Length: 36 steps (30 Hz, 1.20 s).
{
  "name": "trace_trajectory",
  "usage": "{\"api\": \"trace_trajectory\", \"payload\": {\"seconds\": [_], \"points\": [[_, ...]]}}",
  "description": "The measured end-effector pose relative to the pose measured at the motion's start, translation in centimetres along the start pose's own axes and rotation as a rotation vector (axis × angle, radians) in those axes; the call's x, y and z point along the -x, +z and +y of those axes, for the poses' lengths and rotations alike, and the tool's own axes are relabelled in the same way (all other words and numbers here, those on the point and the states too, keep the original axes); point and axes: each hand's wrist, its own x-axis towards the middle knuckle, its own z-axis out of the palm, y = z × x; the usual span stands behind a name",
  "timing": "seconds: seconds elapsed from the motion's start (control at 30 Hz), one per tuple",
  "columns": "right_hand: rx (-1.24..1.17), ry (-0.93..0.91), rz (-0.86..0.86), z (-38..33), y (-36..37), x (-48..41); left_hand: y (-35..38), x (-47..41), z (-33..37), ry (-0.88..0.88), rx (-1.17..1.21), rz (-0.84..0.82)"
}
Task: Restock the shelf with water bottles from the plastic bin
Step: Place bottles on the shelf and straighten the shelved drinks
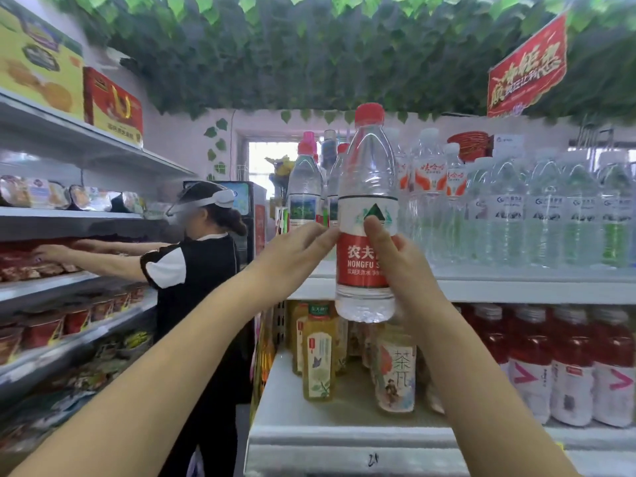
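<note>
Here, right hand (399,270) grips upright water bottle (366,173); left hand (292,249) straight-fingered, touching its side.

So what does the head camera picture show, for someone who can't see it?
The right hand holds a red-capped water bottle up by the shelf, the left hand touching its side. Below stand tea bottles and red drinks.

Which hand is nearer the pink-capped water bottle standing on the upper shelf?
Left. The left hand lies just below the pink-capped bottle in the picture, fingertips touching the held bottle; the right hand grips that bottle farther right.
</note>
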Motion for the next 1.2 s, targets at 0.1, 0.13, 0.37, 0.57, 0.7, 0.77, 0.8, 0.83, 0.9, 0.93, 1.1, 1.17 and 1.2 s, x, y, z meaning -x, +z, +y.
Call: {"api": "trace_trajectory", "payload": {"seconds": [0.1, 0.13, 0.37, 0.57, 0.7, 0.77, 0.8, 0.83, 0.9, 0.93, 1.1, 1.17, 1.2], "points": [[0.028, -0.057, -0.034, 0.4, 0.0, -2.8, 0.0, -0.4, -3.4, -0.018, -0.335, 0.033], [0.026, -0.067, -0.044, 0.5, 0.1, -3.9, 0.0, -0.5, -4.3, -0.037, -0.433, 0.042], [0.047, -0.015, -0.094, 2.5, 2.7, -10.4, 0.5, -0.5, -9.0, -0.073, -0.707, 0.096], [0.06, 0.042, -0.117, 4.4, 5.0, -13.0, 0.4, -0.4, -10.3, -0.016, -0.658, 0.139], [0.118, 0.051, -0.124, 4.9, 5.5, -13.2, 0.8, -0.3, -11.0, 0.015, -0.633, 0.169], [0.148, 0.042, -0.165, 5.0, 5.5, -13.2, 1.1, -0.3, -11.3, 0.044, -0.63, 0.208], [0.183, 0.032, -0.196, 5.0, 5.3, -13.1, 1.1, -0.3, -11.4, 0.053, -0.615, 0.225], [0.215, 0.026, -0.22, 5.0, 5.1, -13.1, 1.2, -0.2, -11.6, 0.06, -0.599, 0.238], [0.234, 0.011, -0.24, 5.0, 4.9, -12.9, 1.3, -0.2, -11.6, 0.082, -0.589, 0.259], [0.236, 0.009, -0.227, 5.0, 4.9, -12.9, 1.3, -0.2, -11.6, 0.094, -0.594, 0.267], [0.265, -0.018, -0.131, 5.2, 5.2, -12.9, 1.1, 0.0, -11.9, 0.104, -0.607, 0.254], [0.267, -0.032, -0.099, 5.3, 5.5, -12.9, 1.1, 0.0, -11.9, 0.09, -0.622, 0.249], [0.276, -0.04, -0.087, 5.2, 5.7, -12.8, 1.1, 0.1, -11.9, 0.084, -0.626, 0.24]]}}
